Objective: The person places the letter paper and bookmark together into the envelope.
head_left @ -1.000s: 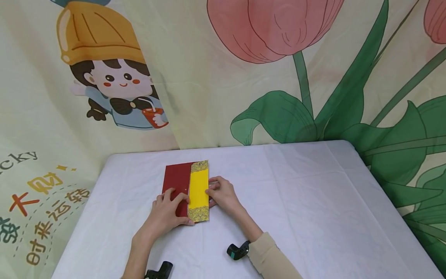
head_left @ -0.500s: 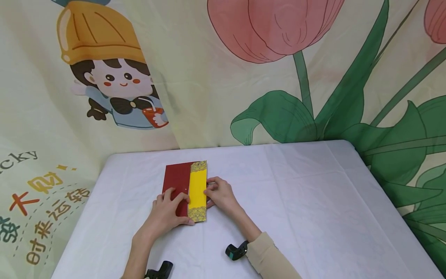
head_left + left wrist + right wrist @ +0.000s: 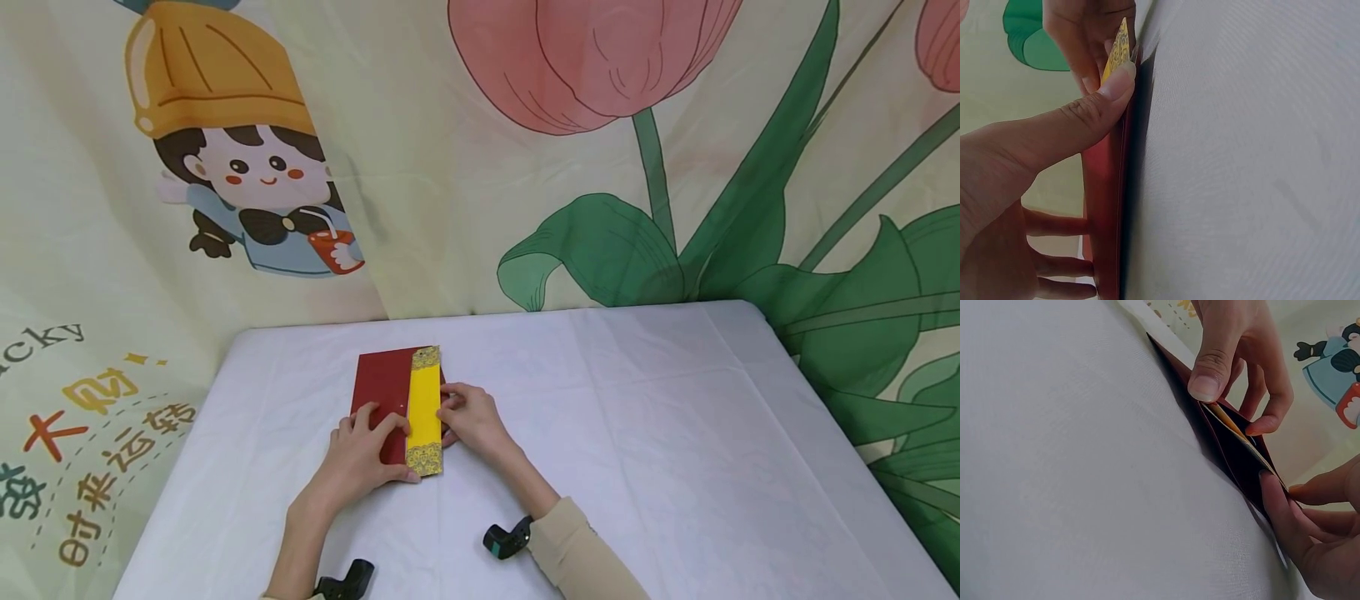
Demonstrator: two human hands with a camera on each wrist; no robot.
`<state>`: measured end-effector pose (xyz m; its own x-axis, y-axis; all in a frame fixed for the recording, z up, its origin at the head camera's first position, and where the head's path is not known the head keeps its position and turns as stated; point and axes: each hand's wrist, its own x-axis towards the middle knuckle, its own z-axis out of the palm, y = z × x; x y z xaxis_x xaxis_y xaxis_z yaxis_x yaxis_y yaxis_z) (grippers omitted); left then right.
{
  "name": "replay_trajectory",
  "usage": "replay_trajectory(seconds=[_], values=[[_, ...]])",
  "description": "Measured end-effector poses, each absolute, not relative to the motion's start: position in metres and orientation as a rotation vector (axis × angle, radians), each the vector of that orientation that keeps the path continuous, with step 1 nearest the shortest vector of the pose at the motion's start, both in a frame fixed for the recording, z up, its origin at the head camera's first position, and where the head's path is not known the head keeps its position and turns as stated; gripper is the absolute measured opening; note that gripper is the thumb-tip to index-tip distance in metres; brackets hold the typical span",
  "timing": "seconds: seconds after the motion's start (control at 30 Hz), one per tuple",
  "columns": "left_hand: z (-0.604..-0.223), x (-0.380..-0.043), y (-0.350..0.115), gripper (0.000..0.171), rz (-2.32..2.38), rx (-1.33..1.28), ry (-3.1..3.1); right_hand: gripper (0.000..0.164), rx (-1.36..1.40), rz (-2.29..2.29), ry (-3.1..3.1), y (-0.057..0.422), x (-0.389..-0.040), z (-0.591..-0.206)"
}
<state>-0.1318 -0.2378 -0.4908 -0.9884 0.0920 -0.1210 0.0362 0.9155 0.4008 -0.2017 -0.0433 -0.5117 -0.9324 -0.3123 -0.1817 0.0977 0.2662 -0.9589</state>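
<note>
A dark red paper envelope (image 3: pixel 378 379) lies near the left-middle of the white table. Out of its right side sticks a yellow card (image 3: pixel 425 402) with gold lace-like patterns at both ends. My left hand (image 3: pixel 358 457) holds the envelope, its thumb at the near edge and fingertips on the red face. The right hand (image 3: pixel 480 423) pinches the card's right edge between thumb and fingers. Seen from the right wrist, the envelope's mouth (image 3: pixel 1249 470) gapes around the card. In the left wrist view the left thumb (image 3: pixel 1107 97) covers part of the patterned corner.
A white cloth (image 3: pixel 675 467) covers the table, whose back edge meets a printed backdrop (image 3: pixel 420 167) with tulips and a cartoon figure. Black wrist cameras (image 3: pixel 507 540) sit on both forearms.
The right hand has moved slightly left with the yellow card, and a narrower strip of the card shows outside the envelope. The left hand keeps its place.
</note>
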Motion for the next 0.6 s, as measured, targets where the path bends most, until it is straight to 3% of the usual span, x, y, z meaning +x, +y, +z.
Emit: replay_trajectory(seconds=[0.6], values=[[-0.4917,-0.1312,-0.2382,0.06,0.631,0.11,2.939,0.052,-0.234,-1.655,2.218,-0.0445,-0.1939,-0.5093]])
